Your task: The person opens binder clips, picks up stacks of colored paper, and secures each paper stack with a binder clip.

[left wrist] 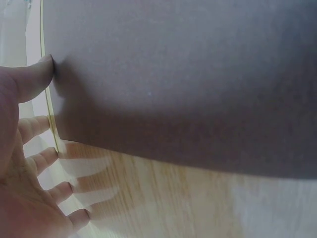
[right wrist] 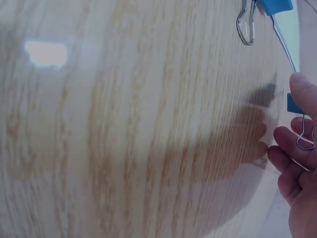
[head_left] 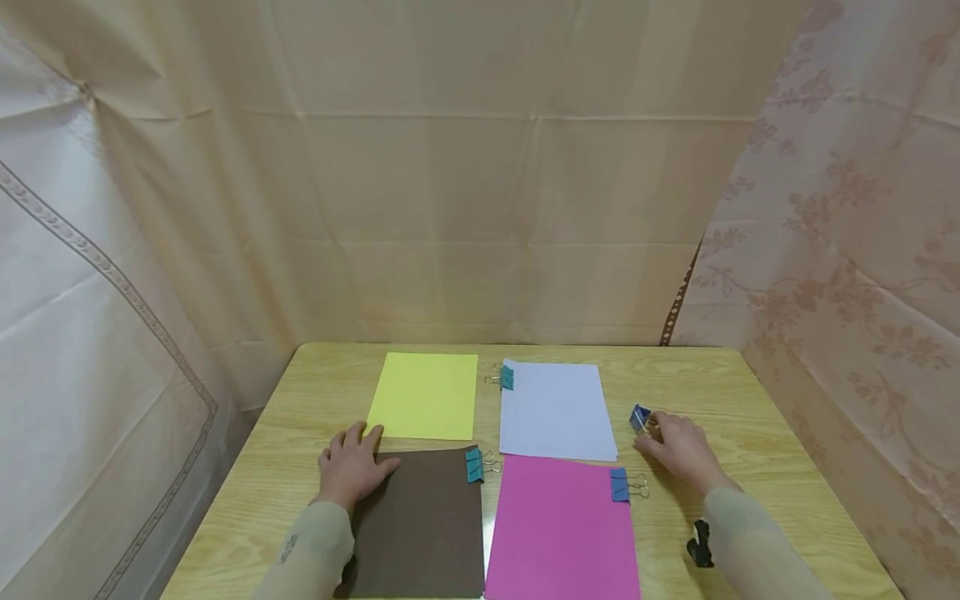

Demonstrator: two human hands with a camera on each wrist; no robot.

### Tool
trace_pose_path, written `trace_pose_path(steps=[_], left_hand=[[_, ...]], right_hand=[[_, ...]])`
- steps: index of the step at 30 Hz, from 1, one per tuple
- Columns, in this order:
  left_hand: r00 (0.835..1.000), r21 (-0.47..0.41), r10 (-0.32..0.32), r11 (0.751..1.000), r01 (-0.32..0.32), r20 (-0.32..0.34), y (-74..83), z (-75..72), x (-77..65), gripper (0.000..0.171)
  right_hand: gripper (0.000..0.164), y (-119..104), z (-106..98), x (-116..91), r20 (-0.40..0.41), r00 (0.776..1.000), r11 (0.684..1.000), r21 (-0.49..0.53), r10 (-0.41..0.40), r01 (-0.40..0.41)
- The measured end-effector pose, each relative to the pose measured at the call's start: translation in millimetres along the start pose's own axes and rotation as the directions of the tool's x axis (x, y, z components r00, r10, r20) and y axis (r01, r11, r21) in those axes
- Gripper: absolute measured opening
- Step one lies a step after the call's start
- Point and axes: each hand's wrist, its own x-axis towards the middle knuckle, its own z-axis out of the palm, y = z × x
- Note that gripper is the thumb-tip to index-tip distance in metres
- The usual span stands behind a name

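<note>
My left hand (head_left: 351,471) lies with fingers spread at the upper left corner of a dark brown sheet (head_left: 420,525), thumb on its edge and fingertips near the table and the yellow sheet (head_left: 423,396). In the left wrist view the fingers (left wrist: 34,130) reach past the brown edge. My right hand (head_left: 682,450) pinches a blue binder clip (head_left: 640,418) just right of the white paper (head_left: 558,410). The right wrist view shows this clip (right wrist: 294,103) partly hidden behind the thumb.
A teal binder clip (head_left: 507,377) grips the white paper's left edge. Another teal clip (head_left: 475,465) sits on the brown sheet's right edge. A blue clip (head_left: 619,485) is on the magenta sheet (head_left: 562,533). All lie on a wooden table (head_left: 757,475), with curtains (head_left: 480,208) around it.
</note>
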Motion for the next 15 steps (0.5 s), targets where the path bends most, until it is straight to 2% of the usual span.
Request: trace_pose_path(steps=[15], left_hand=[[1.000,-0.009,0.003,1.000,-0.003,0.000,-2.4,2.0,1.7,0.072]], right_hand=[[0.037,-5.4,0.2,-2.9,-0.087,0.994,0.996,-0.067,-0.063,0.058]])
